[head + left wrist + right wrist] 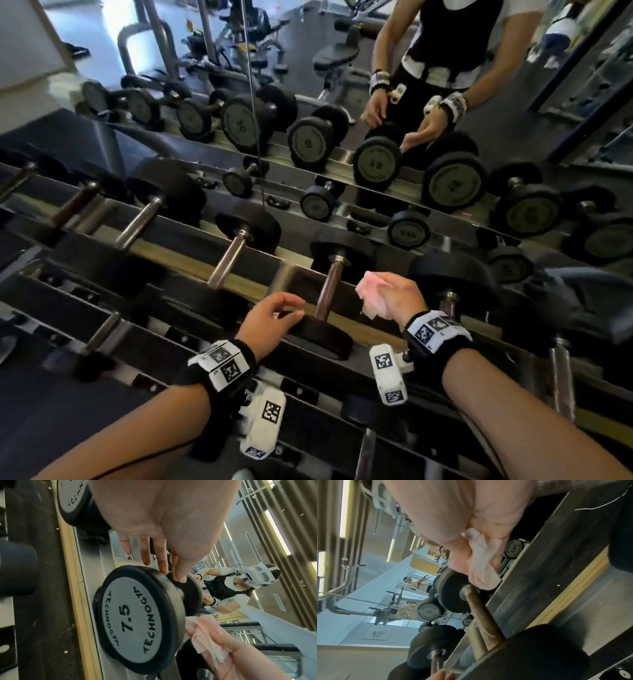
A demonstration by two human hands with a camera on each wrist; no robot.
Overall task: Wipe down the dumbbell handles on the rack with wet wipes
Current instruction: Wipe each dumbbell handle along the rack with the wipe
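Observation:
A black 7.5 dumbbell (320, 334) with a brown handle (329, 291) lies on the upper tier of the rack (191, 263). My left hand (291, 308) rests on its near head, fingers loosely extended; in the left wrist view the thumb tip of that hand (164, 568) touches the black rim above the grey end plate (133, 619). My right hand (387, 294) grips a crumpled pink wet wipe (371, 291) just right of the handle, apart from it. In the right wrist view the wipe (481, 563) hangs beside the far end of the handle (484, 618).
More dumbbells line the rack on both sides, such as a steel-handled one (229, 257) to the left and a bigger one (452, 281) to the right. A lower tier (561, 377) holds others. A mirror (308, 85) behind reflects the person and gym machines.

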